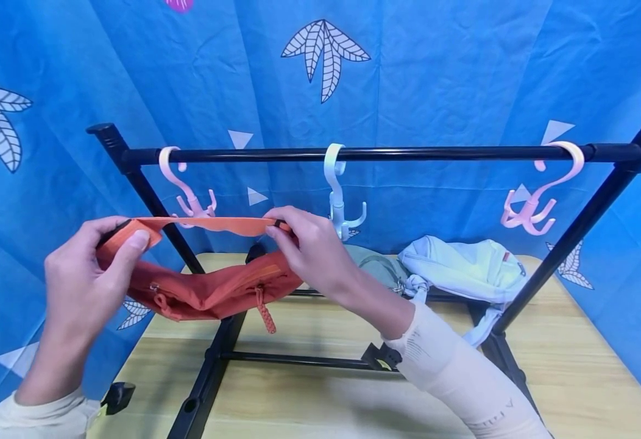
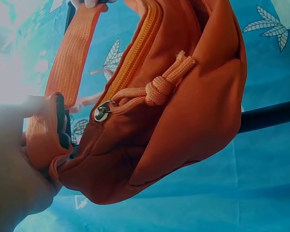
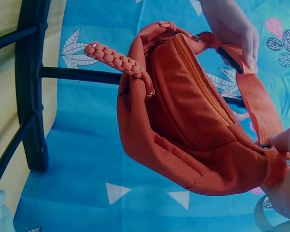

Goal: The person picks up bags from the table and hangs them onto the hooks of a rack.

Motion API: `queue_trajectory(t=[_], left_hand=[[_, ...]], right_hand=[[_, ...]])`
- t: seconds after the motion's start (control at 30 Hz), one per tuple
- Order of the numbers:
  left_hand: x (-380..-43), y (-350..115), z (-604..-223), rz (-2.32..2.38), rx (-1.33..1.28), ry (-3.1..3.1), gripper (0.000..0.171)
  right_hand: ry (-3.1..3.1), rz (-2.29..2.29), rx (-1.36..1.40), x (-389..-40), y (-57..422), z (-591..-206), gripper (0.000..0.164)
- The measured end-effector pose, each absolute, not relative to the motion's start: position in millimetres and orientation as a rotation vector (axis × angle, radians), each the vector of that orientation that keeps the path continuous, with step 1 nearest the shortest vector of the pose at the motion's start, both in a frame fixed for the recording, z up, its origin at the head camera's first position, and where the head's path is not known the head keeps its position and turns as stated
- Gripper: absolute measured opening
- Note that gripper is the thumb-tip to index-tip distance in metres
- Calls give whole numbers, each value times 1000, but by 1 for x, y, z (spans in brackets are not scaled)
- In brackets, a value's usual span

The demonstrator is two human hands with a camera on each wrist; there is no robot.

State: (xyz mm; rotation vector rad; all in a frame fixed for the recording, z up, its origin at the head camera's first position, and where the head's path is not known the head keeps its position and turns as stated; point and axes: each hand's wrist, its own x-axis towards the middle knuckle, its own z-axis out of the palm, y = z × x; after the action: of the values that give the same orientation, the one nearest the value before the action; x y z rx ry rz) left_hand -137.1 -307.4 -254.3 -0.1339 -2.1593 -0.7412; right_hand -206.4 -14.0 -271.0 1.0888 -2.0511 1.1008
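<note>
An orange-red waist bag (image 1: 205, 286) hangs in the air left of the middle, held by its strap. Its bright orange strap (image 1: 211, 224) runs nearly level above the bag between both hands. My left hand (image 1: 87, 268) grips the strap's left end at a dark buckle, thumb on top. With thumb and fingers, my right hand (image 1: 312, 247) pinches the strap's other end by a small black fitting (image 1: 281, 225). Knotted cord pulls dangle from the zippers; one cord pull (image 2: 157, 89) shows in the left wrist view, a braided pull (image 3: 115, 60) in the right wrist view.
A black rack (image 1: 386, 154) stands on a wooden table (image 1: 584, 341). From its top bar hang a pink hook (image 1: 191, 201) at left, a light blue hook (image 1: 337, 195) in the middle and another pink hook (image 1: 529, 210) at right. Behind lie a pale blue bag (image 1: 457, 265) and a grey-green bag (image 1: 372, 262).
</note>
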Motion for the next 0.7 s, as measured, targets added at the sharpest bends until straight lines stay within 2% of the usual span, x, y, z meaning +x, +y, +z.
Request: queue_trajectory(t=[0.7], left_hand=[[-143,-313,-241,-786,-65,-2111,35]], right_hand=[[-2047,1157,946,-218,-28,-246,21]])
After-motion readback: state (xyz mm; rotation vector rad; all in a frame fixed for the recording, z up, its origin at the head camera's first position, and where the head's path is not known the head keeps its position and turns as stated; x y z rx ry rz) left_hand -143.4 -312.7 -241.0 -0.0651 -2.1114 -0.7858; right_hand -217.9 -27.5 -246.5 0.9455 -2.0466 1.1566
